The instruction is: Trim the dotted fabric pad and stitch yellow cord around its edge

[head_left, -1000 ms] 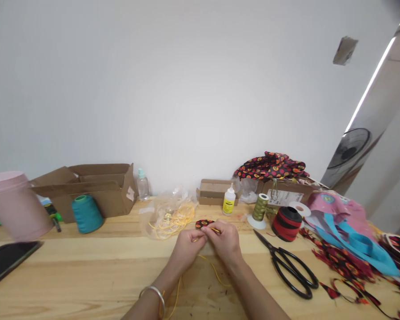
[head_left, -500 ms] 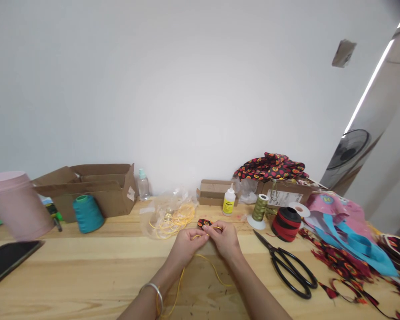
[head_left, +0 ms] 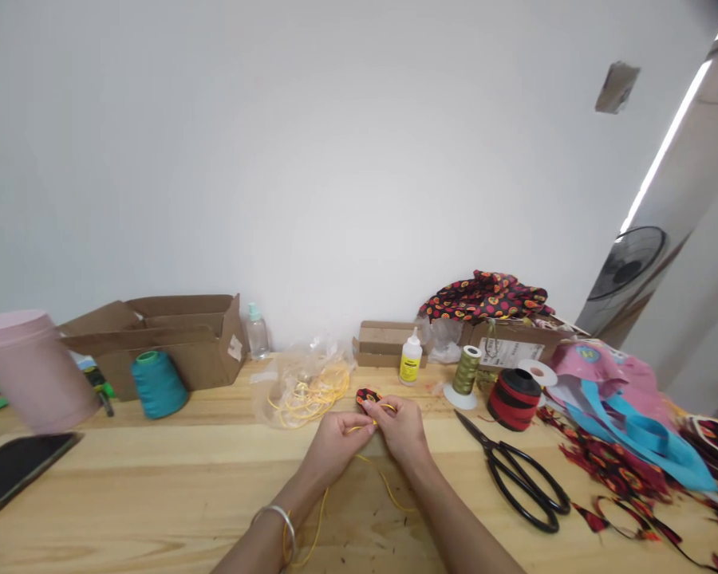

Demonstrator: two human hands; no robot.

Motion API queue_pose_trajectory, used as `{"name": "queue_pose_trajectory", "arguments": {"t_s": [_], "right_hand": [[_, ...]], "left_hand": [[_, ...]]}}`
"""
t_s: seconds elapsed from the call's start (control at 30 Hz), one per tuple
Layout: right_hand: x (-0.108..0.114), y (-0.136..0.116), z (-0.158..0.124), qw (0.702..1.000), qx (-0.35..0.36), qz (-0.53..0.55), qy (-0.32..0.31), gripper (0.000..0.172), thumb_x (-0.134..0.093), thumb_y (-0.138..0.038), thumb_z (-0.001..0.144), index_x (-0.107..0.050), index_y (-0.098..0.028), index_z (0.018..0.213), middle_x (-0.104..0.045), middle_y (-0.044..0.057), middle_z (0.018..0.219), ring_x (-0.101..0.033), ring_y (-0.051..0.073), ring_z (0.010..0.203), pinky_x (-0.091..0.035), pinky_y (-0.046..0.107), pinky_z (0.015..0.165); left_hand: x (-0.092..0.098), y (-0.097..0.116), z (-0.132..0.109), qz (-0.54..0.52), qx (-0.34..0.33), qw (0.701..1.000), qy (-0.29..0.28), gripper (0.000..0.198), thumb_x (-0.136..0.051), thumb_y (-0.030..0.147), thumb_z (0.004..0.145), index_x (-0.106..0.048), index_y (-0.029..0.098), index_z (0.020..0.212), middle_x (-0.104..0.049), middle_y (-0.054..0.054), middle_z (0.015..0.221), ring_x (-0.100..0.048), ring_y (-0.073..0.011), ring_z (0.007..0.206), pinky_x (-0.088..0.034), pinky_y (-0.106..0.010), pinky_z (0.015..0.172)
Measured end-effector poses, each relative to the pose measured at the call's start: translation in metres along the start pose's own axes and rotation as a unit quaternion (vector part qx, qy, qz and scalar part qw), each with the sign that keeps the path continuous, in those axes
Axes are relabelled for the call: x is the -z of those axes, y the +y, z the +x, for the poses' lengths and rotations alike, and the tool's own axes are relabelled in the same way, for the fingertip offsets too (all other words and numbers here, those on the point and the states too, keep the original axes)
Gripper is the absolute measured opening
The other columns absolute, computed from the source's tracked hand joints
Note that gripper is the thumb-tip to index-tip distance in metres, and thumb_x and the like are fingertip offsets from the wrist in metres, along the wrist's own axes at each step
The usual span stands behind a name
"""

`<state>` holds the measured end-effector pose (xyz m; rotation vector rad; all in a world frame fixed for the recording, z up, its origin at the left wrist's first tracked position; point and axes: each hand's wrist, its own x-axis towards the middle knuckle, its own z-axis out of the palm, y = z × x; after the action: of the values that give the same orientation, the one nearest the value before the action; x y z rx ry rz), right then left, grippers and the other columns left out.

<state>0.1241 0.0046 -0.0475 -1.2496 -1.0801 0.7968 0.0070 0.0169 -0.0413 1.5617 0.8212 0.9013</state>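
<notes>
At the middle of the wooden table my left hand (head_left: 337,440) and my right hand (head_left: 402,428) meet, fingertips close together. Between thumb and fingers of the right hand is a small dark patterned fabric piece (head_left: 368,396), its lower part covered by the fingers. A yellow cord (head_left: 388,483) runs through both hands, with the left fingertips pinched on it. Its slack loops below the hands and past the bracelet (head_left: 278,514) on my left wrist. Where exactly cord and fabric join is hidden by the fingers.
Black scissors (head_left: 518,470) lie right of my hands. Behind stand a glue bottle (head_left: 410,359), an olive thread spool (head_left: 467,371) and a plastic bag of yellow cord (head_left: 311,391). Fabric scraps (head_left: 616,462) spread at right. A teal thread cone (head_left: 158,386) and phone (head_left: 21,474) are at left.
The hands stay almost in place with small finger movements. The fabric piece has tilted slightly, and the hanging cord has shifted a little. The camera view has moved slightly.
</notes>
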Motion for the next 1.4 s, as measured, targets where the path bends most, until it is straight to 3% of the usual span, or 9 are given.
{"name": "queue_pose_trajectory", "arguments": {"t_s": [0.1,0.43,0.7,1.1,1.4], "right_hand": [[-0.001,-0.002,0.000,1.000,-0.004,0.025,-0.001,0.026,-0.063,-0.037,0.057,-0.060,-0.013,0.046,-0.053,-0.003,0.040,-0.041,0.008,0.039,-0.029,0.019,0.040],[-0.001,-0.011,-0.003,0.999,-0.010,0.053,0.005,0.026,-0.062,-0.033,0.056,-0.054,-0.014,0.041,-0.047,-0.005,0.038,-0.038,0.007,0.038,-0.027,0.019,0.039],[0.000,-0.010,-0.002,0.998,-0.009,0.051,0.024,0.025,-0.063,-0.034,0.056,-0.056,-0.013,0.043,-0.049,-0.004,0.039,-0.040,0.008,0.039,-0.028,0.019,0.039],[0.008,-0.008,0.000,0.999,0.028,-0.002,0.025,0.030,-0.060,-0.039,0.060,-0.060,-0.011,0.049,-0.050,-0.003,0.041,-0.038,0.008,0.041,-0.029,0.020,0.041],[0.005,-0.013,-0.004,1.000,0.008,0.018,-0.010,0.023,-0.061,-0.033,0.060,-0.061,-0.013,0.050,-0.059,0.001,0.047,-0.047,0.010,0.043,-0.036,0.021,0.044]], "left_hand": [[0.002,0.001,0.000,-0.005,-0.001,1.000,-0.014,0.023,-0.059,0.031,0.066,-0.071,0.016,0.079,-0.069,-0.006,0.070,-0.057,-0.0194,0.065,-0.039,-0.025,0.062],[0.001,-0.001,0.000,-0.007,-0.003,1.000,-0.015,0.022,-0.060,0.029,0.068,-0.070,0.016,0.083,-0.071,-0.007,0.074,-0.060,-0.0217,0.071,-0.042,-0.028,0.065],[0.001,0.000,-0.001,-0.018,0.013,1.000,-0.004,0.021,-0.060,0.029,0.067,-0.070,0.017,0.081,-0.071,-0.005,0.070,-0.060,-0.0188,0.062,-0.041,-0.025,0.057],[0.002,-0.001,0.002,-0.051,-0.019,0.997,0.056,0.018,-0.064,0.026,0.061,-0.071,0.014,0.073,-0.070,-0.007,0.071,-0.059,-0.0196,0.071,-0.043,-0.028,0.067],[-0.001,-0.002,0.003,-0.071,0.044,0.996,0.032,0.020,-0.066,0.029,0.058,-0.069,0.012,0.067,-0.066,-0.002,0.059,-0.054,-0.0128,0.054,-0.039,-0.022,0.053]]}}
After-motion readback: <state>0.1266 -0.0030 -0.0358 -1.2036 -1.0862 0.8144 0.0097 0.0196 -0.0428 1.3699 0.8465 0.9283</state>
